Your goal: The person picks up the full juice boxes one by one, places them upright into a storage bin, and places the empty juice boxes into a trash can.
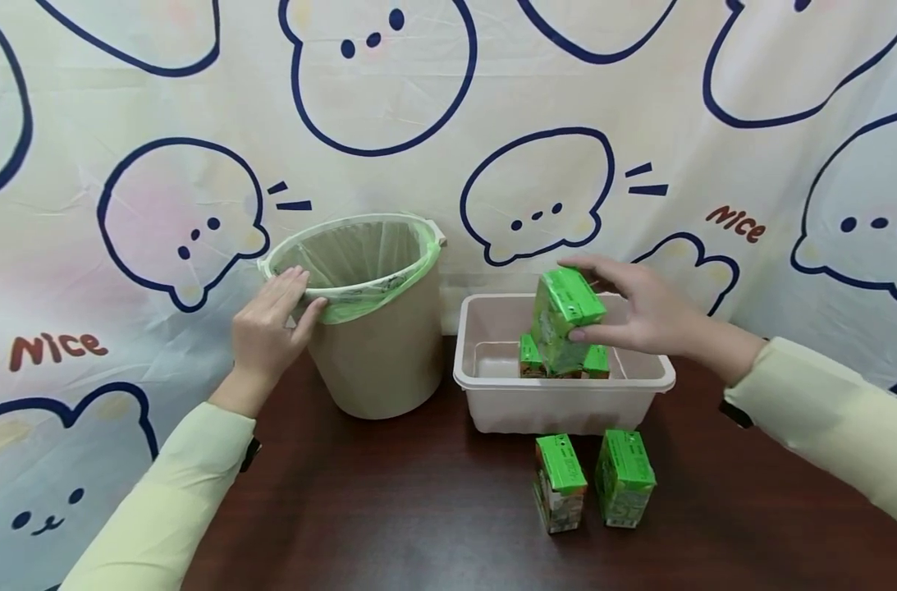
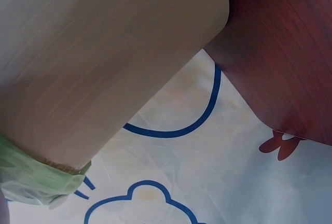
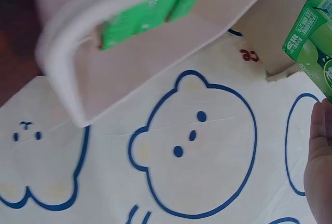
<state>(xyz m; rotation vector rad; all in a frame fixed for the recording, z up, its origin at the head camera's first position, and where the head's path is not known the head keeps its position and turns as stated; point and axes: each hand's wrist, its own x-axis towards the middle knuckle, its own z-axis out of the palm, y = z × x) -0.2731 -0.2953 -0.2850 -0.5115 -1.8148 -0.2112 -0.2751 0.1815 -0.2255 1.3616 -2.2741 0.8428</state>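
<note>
Above the pale plastic basin (image 1: 559, 406), my right hand (image 1: 640, 308) grips a green juice box (image 1: 566, 316) between thumb and fingers. The same juice box (image 3: 314, 42) shows at the right edge of the right wrist view. More juice boxes (image 1: 597, 361) sit inside the basin, partly hidden behind the held one and the front wall. My left hand (image 1: 271, 324) holds the near left rim of a beige trash can (image 1: 382, 361), fingers over the edge and thumb at the outside. A light green bag (image 1: 345, 308) lines the can and folds over its rim.
Two juice boxes stand upright on the dark brown table in front of the basin: a left box (image 1: 561, 484) and a right box (image 1: 625, 478). Behind everything hangs a cloth (image 1: 389, 180) printed with cartoon bears. The can stands left of the basin.
</note>
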